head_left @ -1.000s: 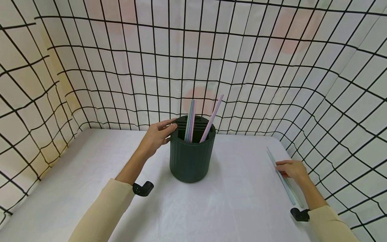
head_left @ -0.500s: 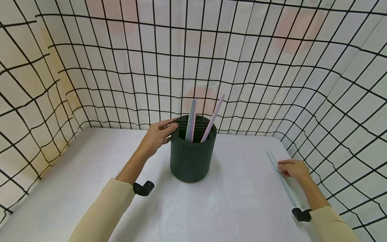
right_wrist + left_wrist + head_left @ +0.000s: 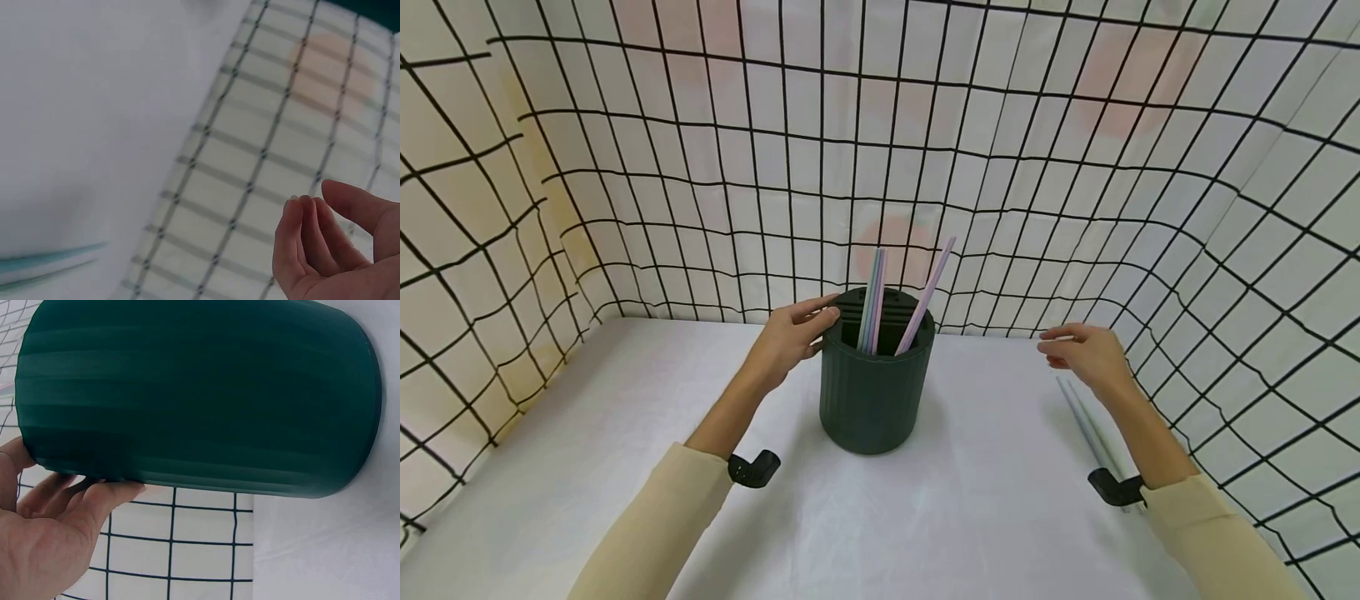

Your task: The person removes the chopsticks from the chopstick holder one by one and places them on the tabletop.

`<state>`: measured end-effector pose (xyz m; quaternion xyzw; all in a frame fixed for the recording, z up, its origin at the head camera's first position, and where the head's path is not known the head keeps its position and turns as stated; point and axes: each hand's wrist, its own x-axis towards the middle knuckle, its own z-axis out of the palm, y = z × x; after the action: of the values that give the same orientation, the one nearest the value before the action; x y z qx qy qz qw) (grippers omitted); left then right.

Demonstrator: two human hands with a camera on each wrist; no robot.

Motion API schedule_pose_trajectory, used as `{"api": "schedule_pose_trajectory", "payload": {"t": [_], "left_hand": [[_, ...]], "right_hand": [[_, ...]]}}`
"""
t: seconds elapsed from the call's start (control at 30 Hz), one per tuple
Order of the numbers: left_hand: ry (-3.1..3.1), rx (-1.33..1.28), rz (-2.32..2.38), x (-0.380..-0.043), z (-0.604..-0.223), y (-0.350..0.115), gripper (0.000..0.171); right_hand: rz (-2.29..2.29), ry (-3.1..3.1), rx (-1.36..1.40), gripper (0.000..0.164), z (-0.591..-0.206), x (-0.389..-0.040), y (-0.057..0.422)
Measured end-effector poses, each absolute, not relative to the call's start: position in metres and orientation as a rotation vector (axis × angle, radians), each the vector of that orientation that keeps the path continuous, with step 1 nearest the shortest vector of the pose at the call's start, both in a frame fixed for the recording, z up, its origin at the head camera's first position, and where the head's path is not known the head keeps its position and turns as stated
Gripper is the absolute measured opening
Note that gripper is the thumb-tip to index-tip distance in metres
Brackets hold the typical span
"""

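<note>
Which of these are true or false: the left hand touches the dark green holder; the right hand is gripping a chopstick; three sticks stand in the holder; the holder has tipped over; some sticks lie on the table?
1. The left hand touches the dark green holder near its rim. True.
2. The right hand is gripping a chopstick. False: it hovers in the air with relaxed fingers and holds nothing.
3. Three sticks stand in the holder. True: two close together, one pink stick leaning right.
4. The holder has tipped over. False: it stands upright on the table.
5. Pale blue sticks lie on the table below the right hand. True.
</note>
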<state>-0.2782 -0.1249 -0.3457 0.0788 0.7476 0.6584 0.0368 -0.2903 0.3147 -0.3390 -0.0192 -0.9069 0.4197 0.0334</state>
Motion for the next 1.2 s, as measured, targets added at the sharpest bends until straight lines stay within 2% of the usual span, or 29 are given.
{"api": "schedule_pose_trajectory", "payload": {"t": [0.23,0.5,0.77,1.2], "left_hand": [[2.288,0.253,2.029,-0.277,-0.346,-0.125,0.048],[2.299,0.254,2.019,-0.278,-0.346,-0.125,0.048],[2.282,0.256,2.03,-0.278,-0.346,-0.125,0.049],[2.285,0.246,2.044,-0.275,-0.346,-0.126,0.049]], "right_hand": [[1.511,-2.706,0.144,0.041,-0.295,-0.284,0.24],[1.611,-2.642,0.377,0.038,-0.285,-0.274,0.18],[1.705,-2.546,0.396,0.038,-0.294,-0.275,0.162],[1.602,-2.478,0.412,0.023,-0.31,-0.275,0.148]]}}
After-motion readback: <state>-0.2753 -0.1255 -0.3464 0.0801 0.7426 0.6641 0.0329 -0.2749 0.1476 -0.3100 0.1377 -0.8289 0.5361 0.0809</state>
